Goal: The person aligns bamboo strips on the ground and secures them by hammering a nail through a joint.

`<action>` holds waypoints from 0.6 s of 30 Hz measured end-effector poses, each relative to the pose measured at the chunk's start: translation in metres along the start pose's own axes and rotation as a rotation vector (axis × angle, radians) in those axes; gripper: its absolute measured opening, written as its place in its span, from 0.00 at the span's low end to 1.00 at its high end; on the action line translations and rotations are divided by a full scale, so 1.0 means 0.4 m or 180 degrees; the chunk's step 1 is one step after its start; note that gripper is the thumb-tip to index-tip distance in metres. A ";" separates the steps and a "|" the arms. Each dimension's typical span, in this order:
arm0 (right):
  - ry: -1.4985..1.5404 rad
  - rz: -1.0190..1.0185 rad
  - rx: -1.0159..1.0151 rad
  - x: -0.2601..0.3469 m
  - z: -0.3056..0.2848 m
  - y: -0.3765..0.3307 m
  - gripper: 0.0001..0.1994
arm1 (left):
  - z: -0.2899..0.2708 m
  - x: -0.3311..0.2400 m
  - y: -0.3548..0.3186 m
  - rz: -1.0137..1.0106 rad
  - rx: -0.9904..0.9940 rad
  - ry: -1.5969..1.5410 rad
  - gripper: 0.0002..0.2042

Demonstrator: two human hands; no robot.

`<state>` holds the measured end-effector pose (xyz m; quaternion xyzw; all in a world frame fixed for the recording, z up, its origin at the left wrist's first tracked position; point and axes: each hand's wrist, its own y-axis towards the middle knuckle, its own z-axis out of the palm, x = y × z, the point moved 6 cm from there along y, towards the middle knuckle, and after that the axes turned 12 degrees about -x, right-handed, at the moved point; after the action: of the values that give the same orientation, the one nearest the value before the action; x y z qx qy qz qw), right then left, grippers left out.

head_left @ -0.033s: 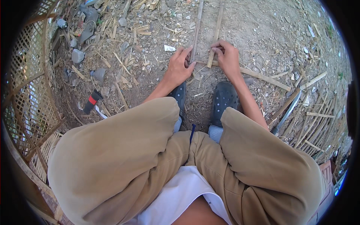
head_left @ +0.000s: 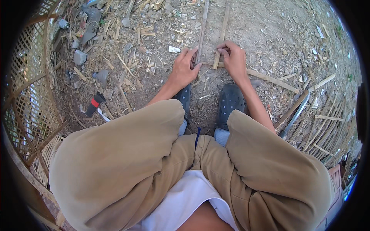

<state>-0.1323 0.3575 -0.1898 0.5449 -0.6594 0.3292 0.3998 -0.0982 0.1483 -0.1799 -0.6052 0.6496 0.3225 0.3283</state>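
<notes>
Two thin wooden strips lie lengthwise on the dirt in front of my feet, the left strip [head_left: 202,32] and the right strip [head_left: 224,25]. My left hand [head_left: 182,69] is closed at the near end of the left strip, thumb and fingers against it. With thumb and forefinger, my right hand [head_left: 234,61] pinches the right strip close to its near end. A third strip, the crosswise one [head_left: 272,80], runs from between my hands out to the right, meeting both lengthwise strips near their ends. Part of it is hidden by my right hand.
My dark clogs [head_left: 230,103] stand just behind the strips. A long metal blade [head_left: 296,115] and a bundle of thin sticks [head_left: 322,125] lie at right. On the left are a black object with a red band [head_left: 95,104], stones [head_left: 80,57] and a woven lattice [head_left: 29,77].
</notes>
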 end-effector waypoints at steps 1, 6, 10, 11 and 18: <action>-0.0108 -0.0120 -0.0041 0.007 0.000 -0.003 0.06 | -0.001 -0.001 -0.001 -0.0007 0.0002 0.0001 0.29; -0.0262 -0.0607 -0.0294 0.018 -0.008 -0.014 0.07 | -0.004 -0.014 -0.008 0.0339 -0.0253 0.0315 0.28; -0.0307 -0.0642 -0.0196 0.020 -0.003 -0.020 0.07 | -0.009 -0.060 -0.023 0.0926 -0.0299 0.0452 0.27; -0.0304 -0.0643 -0.0194 0.019 0.000 -0.021 0.07 | 0.003 -0.078 -0.031 0.1240 -0.0023 0.0502 0.26; -0.0193 -0.0780 -0.0301 0.035 -0.022 -0.027 0.07 | 0.035 -0.109 -0.045 0.1594 0.0520 0.0821 0.22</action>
<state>-0.1213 0.3569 -0.1734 0.6116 -0.6145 0.2299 0.4421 -0.0776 0.1838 -0.1530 -0.4336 0.8389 0.2604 0.2008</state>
